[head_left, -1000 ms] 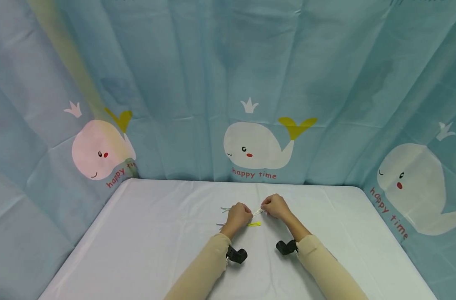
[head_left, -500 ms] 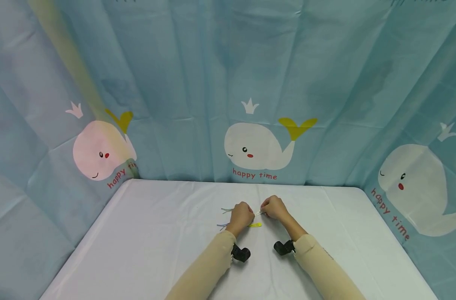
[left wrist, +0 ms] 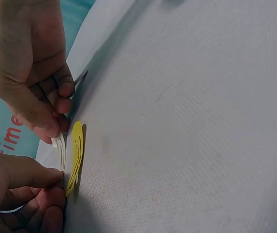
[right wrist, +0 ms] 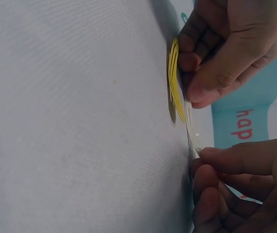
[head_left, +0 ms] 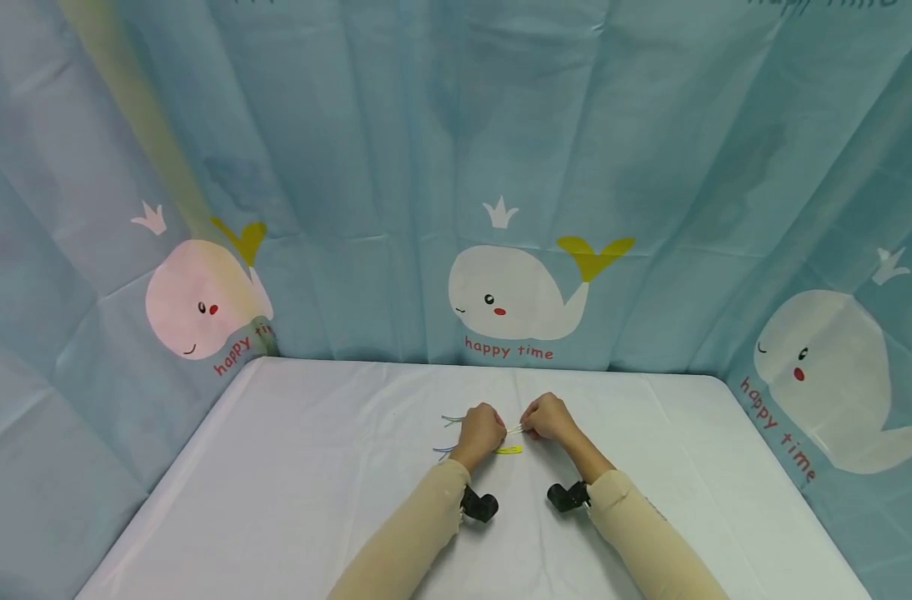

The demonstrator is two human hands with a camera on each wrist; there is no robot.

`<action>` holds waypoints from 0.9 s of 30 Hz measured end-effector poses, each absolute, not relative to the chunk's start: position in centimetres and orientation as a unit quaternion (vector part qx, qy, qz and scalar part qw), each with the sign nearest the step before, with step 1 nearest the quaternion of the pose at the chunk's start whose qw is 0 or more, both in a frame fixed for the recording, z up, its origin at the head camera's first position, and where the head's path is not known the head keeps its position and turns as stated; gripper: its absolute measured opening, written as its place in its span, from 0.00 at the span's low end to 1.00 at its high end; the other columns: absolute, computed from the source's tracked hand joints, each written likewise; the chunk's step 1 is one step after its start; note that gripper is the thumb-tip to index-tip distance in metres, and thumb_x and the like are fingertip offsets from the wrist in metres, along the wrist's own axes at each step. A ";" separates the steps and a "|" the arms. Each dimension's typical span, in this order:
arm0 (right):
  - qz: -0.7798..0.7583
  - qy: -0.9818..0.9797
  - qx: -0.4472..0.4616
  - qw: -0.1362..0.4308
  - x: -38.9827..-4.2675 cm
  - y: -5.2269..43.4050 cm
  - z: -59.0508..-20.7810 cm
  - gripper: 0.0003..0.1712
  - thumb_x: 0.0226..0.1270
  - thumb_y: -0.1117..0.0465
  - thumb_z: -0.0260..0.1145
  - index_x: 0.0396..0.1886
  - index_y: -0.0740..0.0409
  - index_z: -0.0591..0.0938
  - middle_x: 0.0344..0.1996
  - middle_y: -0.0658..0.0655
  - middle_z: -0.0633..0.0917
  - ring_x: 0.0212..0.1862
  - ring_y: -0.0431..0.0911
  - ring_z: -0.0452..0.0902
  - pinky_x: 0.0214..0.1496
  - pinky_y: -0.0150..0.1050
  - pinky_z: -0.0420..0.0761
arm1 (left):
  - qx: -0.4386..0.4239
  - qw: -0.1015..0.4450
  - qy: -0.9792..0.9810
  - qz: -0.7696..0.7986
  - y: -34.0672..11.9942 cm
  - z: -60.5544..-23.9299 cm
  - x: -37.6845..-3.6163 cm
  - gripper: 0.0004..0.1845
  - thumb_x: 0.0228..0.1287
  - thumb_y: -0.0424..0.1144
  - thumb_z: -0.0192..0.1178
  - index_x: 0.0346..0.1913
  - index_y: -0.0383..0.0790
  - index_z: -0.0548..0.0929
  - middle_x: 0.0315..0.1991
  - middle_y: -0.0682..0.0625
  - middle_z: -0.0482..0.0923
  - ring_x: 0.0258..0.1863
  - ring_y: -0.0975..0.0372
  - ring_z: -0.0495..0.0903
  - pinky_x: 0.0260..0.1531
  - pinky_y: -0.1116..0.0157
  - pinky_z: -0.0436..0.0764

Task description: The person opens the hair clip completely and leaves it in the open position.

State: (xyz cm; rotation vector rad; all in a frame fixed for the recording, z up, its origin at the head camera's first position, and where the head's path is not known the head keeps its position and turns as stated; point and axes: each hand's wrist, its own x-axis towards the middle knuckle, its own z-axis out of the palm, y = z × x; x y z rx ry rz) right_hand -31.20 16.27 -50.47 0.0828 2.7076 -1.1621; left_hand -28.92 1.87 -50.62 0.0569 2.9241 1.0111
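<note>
Currently, L hand (head_left: 482,435): fingers curled, thumb & forefinger together, clamped on the L part of the white bundle (left wrist: 60,148).
R hand (head_left: 548,417): thumb & forefinger also together, pinching the R part of same; rest of fingers bent in. In L wrist view we spot a thin dark-tipped bit (left wrist: 81,77) poking out by these fingers; can't tell what it belongs to.
White bundle: b/w our two hands, a few thin pale strands side by side, low over the counter (head_left: 313,467); whether it touches down, we can't tell.
Yellow bundle (head_left: 509,450): on counter, just beside the white one, on our near side; thin strands, partly hidden by L hand in head view. Contact w/ L fingers unclear.
Strand ends: grey-green (head_left: 453,419) & blue (head_left: 444,451), on counter just L of L hand, which hides where they lead.
Counter: white cover, light creases, rounded far corners.
Sleeves (head_left: 407,533): beige, both coming in from bottom edge, w/ a black wrist cam (head_left: 480,506) at L cuff & another (head_left: 568,497) at R.
Curtain (head_left: 396,167): lt blue, behind counter & down both sides; we see whale prints (head_left: 512,292) w/ yellow tails, plus red "happy time" lettering (head_left: 509,348).
</note>
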 end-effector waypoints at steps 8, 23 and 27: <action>-0.403 0.911 0.010 0.090 -30.9 16.6 -50.5 0.05 0.59 0.70 0.66 0.25 0.65 0.85 0.16 0.52 0.81 0.20 0.40 0.72 0.22 0.31 0.72 | 0.020 0.023 0.947 0.319 1.9 -50.7 -28.9 0.07 0.53 0.30 0.66 0.21 0.39 0.85 0.19 0.52 0.80 0.20 0.64 0.73 0.22 0.70 0.71; -0.472 0.877 0.006 0.094 -30.6 17.7 -50.8 0.05 0.60 0.68 0.67 0.30 0.66 0.87 0.19 0.54 0.83 0.21 0.41 0.71 0.24 0.33 0.72 | 0.026 0.011 0.931 0.364 1.5 -51.0 -28.7 0.05 0.52 0.30 0.67 0.22 0.37 0.85 0.19 0.50 0.81 0.20 0.63 0.72 0.23 0.68 0.70; -0.497 0.861 0.009 0.109 -30.6 18.2 -51.0 0.06 0.59 0.68 0.67 0.32 0.67 0.87 0.20 0.54 0.83 0.20 0.40 0.72 0.24 0.33 0.73 | 0.029 0.020 0.913 0.407 1.2 -51.2 -28.8 0.03 0.53 0.30 0.67 0.24 0.37 0.86 0.20 0.50 0.81 0.20 0.64 0.71 0.23 0.70 0.69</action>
